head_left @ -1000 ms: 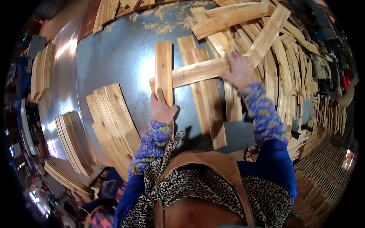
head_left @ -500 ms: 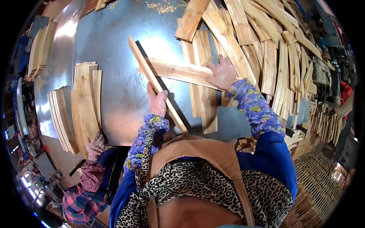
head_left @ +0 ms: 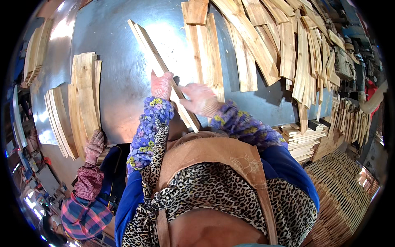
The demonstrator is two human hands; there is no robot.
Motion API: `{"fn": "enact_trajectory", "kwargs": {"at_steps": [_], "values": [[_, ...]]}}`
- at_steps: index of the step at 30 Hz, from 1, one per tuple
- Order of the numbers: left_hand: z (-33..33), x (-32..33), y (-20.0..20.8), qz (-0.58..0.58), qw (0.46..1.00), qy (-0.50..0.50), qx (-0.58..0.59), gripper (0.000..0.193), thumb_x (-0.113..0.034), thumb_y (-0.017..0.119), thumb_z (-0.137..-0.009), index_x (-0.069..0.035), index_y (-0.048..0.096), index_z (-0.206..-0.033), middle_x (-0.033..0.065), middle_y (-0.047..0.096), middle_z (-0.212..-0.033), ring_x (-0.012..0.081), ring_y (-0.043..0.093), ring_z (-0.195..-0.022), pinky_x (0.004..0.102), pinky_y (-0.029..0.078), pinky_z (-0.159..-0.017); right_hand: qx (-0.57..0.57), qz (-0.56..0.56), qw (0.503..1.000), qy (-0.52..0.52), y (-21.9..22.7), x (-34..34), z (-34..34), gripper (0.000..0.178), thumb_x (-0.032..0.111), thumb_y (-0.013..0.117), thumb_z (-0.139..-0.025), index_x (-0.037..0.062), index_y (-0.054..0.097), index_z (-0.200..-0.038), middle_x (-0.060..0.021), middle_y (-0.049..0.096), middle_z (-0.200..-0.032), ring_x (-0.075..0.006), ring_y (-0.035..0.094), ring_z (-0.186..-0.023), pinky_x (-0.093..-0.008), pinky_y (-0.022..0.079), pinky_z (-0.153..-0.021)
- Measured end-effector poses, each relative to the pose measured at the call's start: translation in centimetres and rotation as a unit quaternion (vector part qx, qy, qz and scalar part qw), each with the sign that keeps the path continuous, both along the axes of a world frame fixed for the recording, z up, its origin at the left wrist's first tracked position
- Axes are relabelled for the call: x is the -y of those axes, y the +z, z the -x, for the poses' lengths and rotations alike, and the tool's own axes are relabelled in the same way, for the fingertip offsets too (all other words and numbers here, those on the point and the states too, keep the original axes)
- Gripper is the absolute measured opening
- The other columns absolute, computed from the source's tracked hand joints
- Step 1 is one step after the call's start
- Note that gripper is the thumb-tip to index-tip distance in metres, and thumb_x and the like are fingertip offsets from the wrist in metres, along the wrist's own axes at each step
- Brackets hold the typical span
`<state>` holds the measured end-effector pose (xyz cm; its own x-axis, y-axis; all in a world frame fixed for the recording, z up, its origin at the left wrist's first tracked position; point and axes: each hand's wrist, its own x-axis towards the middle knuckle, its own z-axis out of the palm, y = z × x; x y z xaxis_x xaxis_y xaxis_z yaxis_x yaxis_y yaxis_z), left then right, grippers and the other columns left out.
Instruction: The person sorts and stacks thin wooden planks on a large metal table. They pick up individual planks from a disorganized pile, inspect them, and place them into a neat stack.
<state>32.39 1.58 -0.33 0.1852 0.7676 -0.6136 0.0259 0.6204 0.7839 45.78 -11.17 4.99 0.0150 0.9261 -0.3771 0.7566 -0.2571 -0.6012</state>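
Observation:
Two narrow wooden boards (head_left: 149, 49) stand together on edge, slanting from the metal table toward my apron. Around them, partway along, is my gloved left hand (head_left: 161, 85), closed with its thumb up. My gloved right hand (head_left: 201, 99) is beside the boards' near half, fingers stretched out toward them and slightly blurred. Whether its fingertips touch the wood I cannot tell. Just beyond that hand, several flat boards (head_left: 203, 53) lie side by side, with a short piece (head_left: 196, 12) across their far end.
A large heap of boards (head_left: 267, 41) covers the table's right side. Stacked boards (head_left: 86, 90) stand at the left, where a co-worker's gloved hand (head_left: 94, 144) rests. More strips (head_left: 306, 142) are piled below the right edge, near a slatted stack (head_left: 341, 189).
The crossing board has swung in alongside the one in my left hand. My right hand has come left and nearer to me. The view has shifted slightly.

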Motion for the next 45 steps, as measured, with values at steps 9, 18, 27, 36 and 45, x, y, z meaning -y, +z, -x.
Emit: {"fn": "enact_trajectory", "kwargs": {"at_steps": [9, 18, 27, 36, 45], "values": [[14.2, -4.5, -1.6, -0.11, 0.967, -0.144, -0.18, 0.049, -0.012, 0.07, -0.091, 0.008, 0.062, -0.135, 0.0182, 0.077, -0.116, 0.029, 0.074, -0.101, 0.0408, 0.059, -0.094, 0.101, 0.118, 0.921, -0.358, -3.9, 12.3, -1.6, 0.119, 0.062, 0.087, -0.082, 0.0013, 0.032, -0.168, -0.0267, 0.067, -0.14, -0.0449, 0.06, -0.135, -0.0534, 0.045, -0.118], [22.2, -3.7, -0.3, -0.174, 0.926, -0.131, -0.307, 0.068, -0.029, 0.08, -0.088, 0.003, 0.059, -0.144, 0.0209, 0.077, -0.122, 0.0322, 0.076, -0.109, 0.0426, 0.057, -0.099, 0.163, 0.065, 0.931, -0.319, -3.1, 9.6, 1.1, 0.108, 0.039, 0.091, -0.079, 0.0063, 0.035, -0.166, -0.0285, 0.06, -0.141, -0.0484, 0.06, -0.13, -0.0545, 0.053, -0.109], [26.2, -4.5, -6.3, -0.136, 0.964, -0.097, -0.206, 0.069, -0.028, 0.077, -0.096, 0.005, 0.053, -0.151, 0.023, 0.073, -0.135, 0.0344, 0.07, -0.123, 0.0419, 0.052, -0.11, 0.153, -0.042, 0.986, -0.046, 6.3, 15.8, -4.6, 0.087, 0.037, 0.089, -0.076, 0.0085, 0.056, -0.151, -0.0241, 0.067, -0.135, -0.0447, 0.07, -0.115, -0.0555, 0.058, -0.098], [16.2, -6.8, -1.1, -0.127, 0.957, -0.155, -0.21, 0.068, -0.027, 0.077, -0.095, 0.004, 0.054, -0.151, 0.0218, 0.074, -0.13, 0.0325, 0.072, -0.119, 0.0422, 0.054, -0.107, 0.179, -0.283, 0.906, -0.259, 7.6, -30.5, -19.2, 0.088, 0.041, 0.089, -0.083, 0.0028, 0.052, -0.154, -0.0271, 0.066, -0.131, -0.0464, 0.067, -0.123, -0.0526, 0.054, -0.107], [12.4, -7.5, -2.7, -0.09, 0.971, -0.139, -0.171, 0.061, -0.012, 0.082, -0.093, 0.004, 0.057, -0.147, 0.0165, 0.076, -0.127, 0.0246, 0.073, -0.114, 0.0371, 0.057, -0.103, 0.161, 0.026, 0.886, -0.435, 0.0, -37.7, -16.8, 0.097, 0.042, 0.085, -0.084, -0.0035, 0.037, -0.156, -0.0317, 0.066, -0.143, -0.0448, 0.067, -0.132, -0.049, 0.053, -0.114]]}}
